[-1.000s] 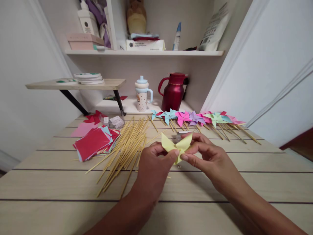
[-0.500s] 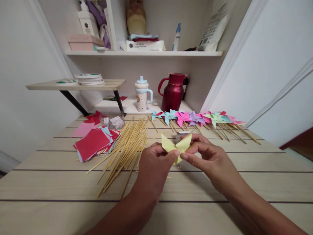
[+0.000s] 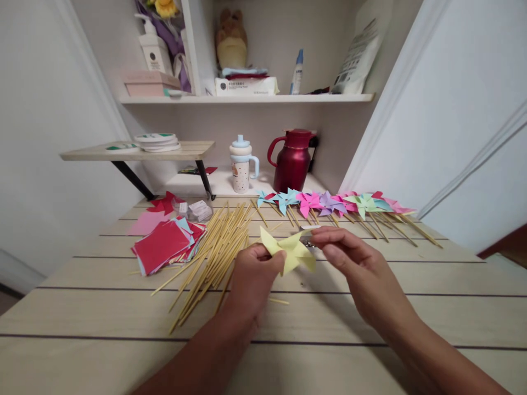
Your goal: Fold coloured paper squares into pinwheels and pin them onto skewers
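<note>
A yellow paper pinwheel point(image 3: 293, 253) with folded blades is pinched at its left side between the thumb and fingers of my left hand point(image 3: 258, 277). Right of it, my right hand point(image 3: 357, 262) has its thumb and fingers apart, fingertips by the tip of the upper right blade; whether they touch it I cannot tell. Behind those fingertips a small clear box point(image 3: 309, 243) with shiny bits inside is partly hidden. Left of my hands lies a loose heap of thin wooden sticks point(image 3: 214, 258).
A stack of coloured paper squares point(image 3: 162, 247) lies left of the sticks. Finished pinwheels on sticks point(image 3: 308, 204) line the table's back right. Behind stand a speckled cup point(image 3: 240, 170) and a red jug point(image 3: 292, 164). A small raised shelf point(image 3: 193, 148) holds tape rolls point(image 3: 156, 141).
My right thumb and fingers have come off the pinwheel's middle and spread apart near a blade tip. The pinwheel now shows its blades fanned out, still in my left hand. The view has tilted slightly.
</note>
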Demonstrator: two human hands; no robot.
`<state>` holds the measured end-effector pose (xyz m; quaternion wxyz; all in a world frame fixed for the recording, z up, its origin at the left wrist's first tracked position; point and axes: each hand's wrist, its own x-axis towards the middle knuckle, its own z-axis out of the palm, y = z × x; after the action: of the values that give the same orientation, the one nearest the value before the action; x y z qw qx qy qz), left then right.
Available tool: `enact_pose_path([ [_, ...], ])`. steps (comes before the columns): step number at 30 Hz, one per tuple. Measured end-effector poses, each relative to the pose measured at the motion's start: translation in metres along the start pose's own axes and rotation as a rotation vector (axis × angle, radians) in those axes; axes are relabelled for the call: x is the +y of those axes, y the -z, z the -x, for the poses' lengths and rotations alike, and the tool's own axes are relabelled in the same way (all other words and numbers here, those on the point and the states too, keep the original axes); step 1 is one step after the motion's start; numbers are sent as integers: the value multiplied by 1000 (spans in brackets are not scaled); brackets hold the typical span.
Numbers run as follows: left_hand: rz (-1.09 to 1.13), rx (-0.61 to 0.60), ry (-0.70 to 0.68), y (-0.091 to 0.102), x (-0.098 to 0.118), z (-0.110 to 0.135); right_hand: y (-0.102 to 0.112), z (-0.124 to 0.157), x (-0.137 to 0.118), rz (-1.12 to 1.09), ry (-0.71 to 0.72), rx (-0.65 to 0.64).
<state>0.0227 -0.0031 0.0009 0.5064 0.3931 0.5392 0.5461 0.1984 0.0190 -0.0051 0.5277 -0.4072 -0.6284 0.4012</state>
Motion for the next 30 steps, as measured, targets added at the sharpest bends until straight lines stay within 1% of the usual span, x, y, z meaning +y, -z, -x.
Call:
enact_pose_path([
  [2,86,16,29,3,-2,-5,4,-3,2,-86,-48,62],
  [4,128,12,30,5,-4,-9,6,-6,4,-123,-99,79],
  [8,148,-10,-6,7,0,-8,3,-7,9,-135,-225,8],
  [10,155,-11,-31,6,4,-5,0,-6,10,-132,-260,-39],
  [12,156,-13,-55,6,7,-3,-3,-5,11,-118,-262,-80],
  [15,126,-38,-119,5,6,-2,-3,-4,10,-106,-222,-106],
  [19,-42,-58,-226,4,1,-2,-2,-4,4,-118,-201,-104],
  [23,-220,-24,-336,0,3,1,-6,-4,-1,-79,-214,-146],
  [27,-288,-15,-444,-3,4,2,-6,-3,0,-35,-218,-211],
  [30,-317,-36,-493,-4,1,2,-3,-1,1,-3,-162,-188],
])
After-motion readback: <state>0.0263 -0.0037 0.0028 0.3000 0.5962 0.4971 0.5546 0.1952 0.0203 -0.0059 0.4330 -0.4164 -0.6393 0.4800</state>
